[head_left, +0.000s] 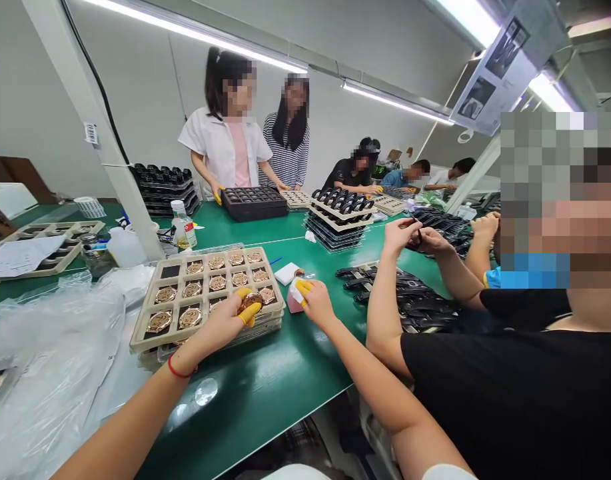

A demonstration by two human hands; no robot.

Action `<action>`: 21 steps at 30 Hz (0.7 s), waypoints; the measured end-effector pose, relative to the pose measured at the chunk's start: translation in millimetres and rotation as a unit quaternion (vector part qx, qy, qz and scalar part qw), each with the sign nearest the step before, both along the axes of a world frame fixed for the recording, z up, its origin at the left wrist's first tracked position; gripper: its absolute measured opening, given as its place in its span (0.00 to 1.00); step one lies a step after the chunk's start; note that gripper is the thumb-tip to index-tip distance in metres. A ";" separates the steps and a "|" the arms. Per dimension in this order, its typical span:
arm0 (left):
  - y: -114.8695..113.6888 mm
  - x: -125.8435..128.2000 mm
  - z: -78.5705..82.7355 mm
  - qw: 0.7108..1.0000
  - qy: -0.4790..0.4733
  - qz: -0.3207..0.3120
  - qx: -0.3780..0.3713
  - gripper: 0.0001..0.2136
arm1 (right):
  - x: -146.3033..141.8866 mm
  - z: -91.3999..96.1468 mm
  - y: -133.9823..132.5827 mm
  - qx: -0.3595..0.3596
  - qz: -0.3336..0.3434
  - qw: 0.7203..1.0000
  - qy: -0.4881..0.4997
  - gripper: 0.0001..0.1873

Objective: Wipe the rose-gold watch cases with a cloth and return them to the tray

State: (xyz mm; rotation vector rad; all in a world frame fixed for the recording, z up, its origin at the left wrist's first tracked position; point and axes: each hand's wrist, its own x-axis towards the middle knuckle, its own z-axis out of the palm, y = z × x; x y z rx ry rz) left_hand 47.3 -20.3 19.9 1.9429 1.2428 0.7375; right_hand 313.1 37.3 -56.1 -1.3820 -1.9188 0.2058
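Note:
My left hand (230, 317), with yellow finger cots and a red string at the wrist, pinches a copper-coloured watch case (252, 301) just over the near right corner of a beige compartment tray (150, 333). The tray holds several more copper watch cases (217, 282). My right hand (315, 301), also with yellow finger cots, presses a small white cloth (297, 292) onto a pink block (292, 303) on the green table (265, 380).
A person in a black shirt sits close on my right, hands (410, 233) raised over black watch straps (415, 300). Stacked trays (340, 213), a black tray (254, 202), a bottle (183, 225) and clear plastic bags (50, 360) lie around. Two people stand across the table.

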 end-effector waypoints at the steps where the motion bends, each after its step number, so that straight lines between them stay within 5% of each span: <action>1: -1.4 0.0 -0.5 1.000 0.004 -0.002 0.002 0.14 | -1.6 -4.8 -0.7 0.006 0.008 1.000 -0.017 0.15; 11: 1.1 9.2 -16.2 0.999 -0.014 -0.007 -0.029 0.13 | 1.6 -14.2 -1.4 0.011 -0.003 1.000 -0.027 0.14; 21: -1.9 27.6 -7.4 0.986 -0.118 -0.009 -0.115 0.15 | 16.5 16.2 23.0 -0.118 -0.047 0.962 0.240 0.13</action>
